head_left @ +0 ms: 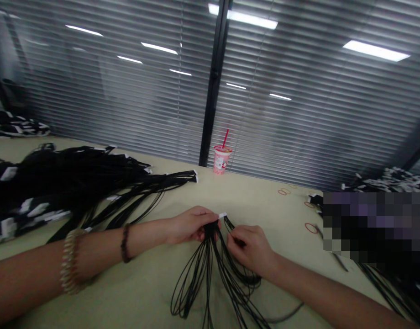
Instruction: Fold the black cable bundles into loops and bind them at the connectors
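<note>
Plainly, left fingers (205, 218) and right fingers (238, 250) pinch black cables (210, 231); print on the cup (221, 161) is unreadable.

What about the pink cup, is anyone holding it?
No, the cup stands on the table away from the left hand and right hand.

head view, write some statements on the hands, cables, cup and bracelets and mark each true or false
1. The left hand holds black cables. True.
2. The cup has a red straw. True.
3. The cup lies on its side. False: it stands upright.
4. Both bracelets are on the right arm. False: they are on the left arm.
5. The right hand holds the cup. False: it is at the black cables.
</note>
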The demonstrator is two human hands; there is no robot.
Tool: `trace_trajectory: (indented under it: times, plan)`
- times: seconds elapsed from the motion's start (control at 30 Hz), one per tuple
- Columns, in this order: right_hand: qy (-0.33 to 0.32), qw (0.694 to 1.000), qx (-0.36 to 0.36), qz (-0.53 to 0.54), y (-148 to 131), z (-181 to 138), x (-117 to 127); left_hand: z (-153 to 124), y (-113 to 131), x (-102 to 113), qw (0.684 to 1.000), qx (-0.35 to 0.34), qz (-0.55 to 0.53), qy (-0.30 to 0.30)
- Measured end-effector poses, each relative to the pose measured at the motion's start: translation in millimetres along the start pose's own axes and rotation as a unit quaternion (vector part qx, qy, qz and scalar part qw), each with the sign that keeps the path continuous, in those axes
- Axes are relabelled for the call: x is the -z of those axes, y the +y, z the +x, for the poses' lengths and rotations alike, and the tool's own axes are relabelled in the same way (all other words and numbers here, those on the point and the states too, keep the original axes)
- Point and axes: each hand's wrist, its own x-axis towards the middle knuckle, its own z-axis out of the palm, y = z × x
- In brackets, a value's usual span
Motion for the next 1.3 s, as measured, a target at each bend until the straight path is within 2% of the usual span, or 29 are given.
trace_trajectory:
  times: [0.23, 0.87, 1.3]
  plan:
    - [0.016, 1.0, 0.015, 0.004, 0.3, -2.1, -0.5, -0.3, -0.5, 0.6, 1.0, -0.003, -0.002, -0.005]
    - [0.008, 1.0, 0.023, 0.006, -0.5, -1.0, 0.3, -1.0, 0.4, -0.4, 1.0, 0.001, 0.006, 0.0]
    - [-0.016, 0.998, -0.018, -0.062, -0.4, 0.3, 0.1, -1.9, 2.0, -1.1, 1.0, 0.009, 0.017, 0.003]
